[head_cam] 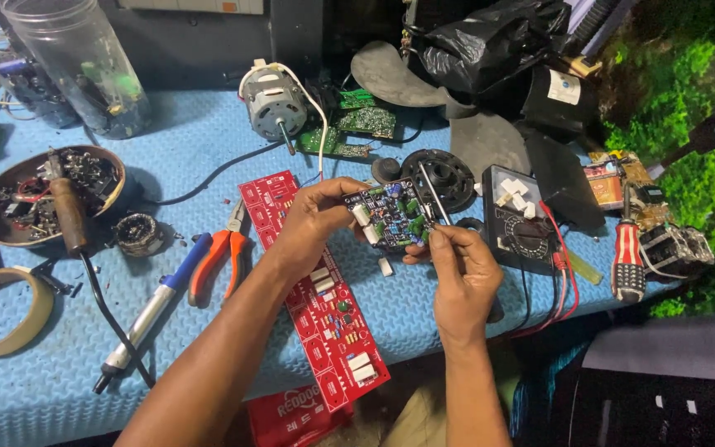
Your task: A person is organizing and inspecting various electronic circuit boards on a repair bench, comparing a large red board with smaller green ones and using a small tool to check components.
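Your left hand (312, 217) holds a small black circuit board (391, 213) above the blue tabletop (208, 149). Your right hand (461, 277) pinches a thin metal tool (434, 192), its tip touching the board.

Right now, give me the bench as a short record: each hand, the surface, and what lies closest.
left hand: holds small black circuit board by its left edge
right hand: holds thin metal tool, tip over the board
surface: blue mat
under the arms: long red circuit board
left of it: orange-handled pliers, soldering iron
right: multimeter
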